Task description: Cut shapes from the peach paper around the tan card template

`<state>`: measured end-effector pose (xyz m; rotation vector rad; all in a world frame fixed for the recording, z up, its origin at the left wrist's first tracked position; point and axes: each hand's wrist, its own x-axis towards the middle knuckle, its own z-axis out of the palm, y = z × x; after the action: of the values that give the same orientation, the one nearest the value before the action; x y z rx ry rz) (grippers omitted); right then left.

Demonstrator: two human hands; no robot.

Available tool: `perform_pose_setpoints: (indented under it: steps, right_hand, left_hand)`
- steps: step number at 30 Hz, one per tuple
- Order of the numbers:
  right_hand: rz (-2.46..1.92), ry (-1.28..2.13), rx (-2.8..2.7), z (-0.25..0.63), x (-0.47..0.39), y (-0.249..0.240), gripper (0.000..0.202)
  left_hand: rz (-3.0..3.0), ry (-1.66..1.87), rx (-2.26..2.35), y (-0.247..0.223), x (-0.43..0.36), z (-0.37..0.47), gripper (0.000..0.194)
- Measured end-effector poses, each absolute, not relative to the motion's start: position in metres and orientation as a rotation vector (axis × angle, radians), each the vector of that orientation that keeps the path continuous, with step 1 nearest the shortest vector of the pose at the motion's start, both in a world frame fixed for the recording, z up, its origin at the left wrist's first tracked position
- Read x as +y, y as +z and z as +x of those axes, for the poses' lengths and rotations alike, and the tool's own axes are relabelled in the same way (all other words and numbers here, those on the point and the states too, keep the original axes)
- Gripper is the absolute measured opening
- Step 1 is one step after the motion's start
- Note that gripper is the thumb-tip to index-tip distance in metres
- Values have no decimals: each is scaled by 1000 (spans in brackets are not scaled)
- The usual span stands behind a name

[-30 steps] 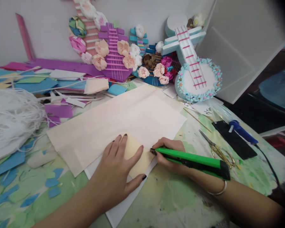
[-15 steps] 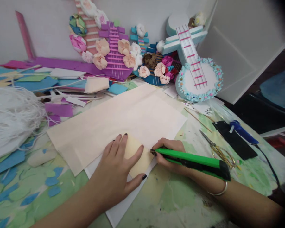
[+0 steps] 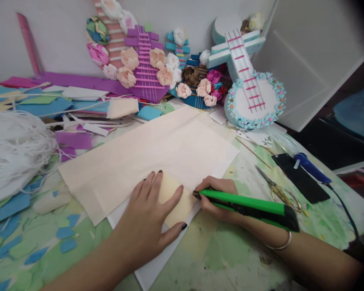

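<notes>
My left hand [image 3: 153, 210] lies with fingers spread on a small pale yellow piece [image 3: 177, 202], pressing it onto a large cream sheet [image 3: 145, 149]. White paper [image 3: 157, 262] shows beneath the cream sheet. In my right hand [image 3: 220, 200] is a green and black utility knife [image 3: 245, 204], its front end down at the right edge of the yellow piece. The blade itself is too small to make out. A bracelet circles my right wrist.
Gold scissors [image 3: 274, 188], a black phone-like slab [image 3: 301, 178] and a blue corded tool [image 3: 312, 167] lie right. Decorated guitar shapes [image 3: 250, 89] lean behind. White string [image 3: 18, 149] and paper scraps [image 3: 74, 139] cover the left.
The rear end of the utility knife has shifted slightly right and down. My left hand has stayed in place on the yellow piece.
</notes>
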<state>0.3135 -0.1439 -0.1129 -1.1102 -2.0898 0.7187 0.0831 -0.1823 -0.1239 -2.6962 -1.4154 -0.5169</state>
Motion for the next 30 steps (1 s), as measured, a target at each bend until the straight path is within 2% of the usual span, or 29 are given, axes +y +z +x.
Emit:
perform_pose_setpoints:
  steps: [30]
  right_hand:
    - [-1139,749,-2121,312,-145,-102,9]
  left_hand:
    - [-2714,-522,-1429,-124,-182,82,60]
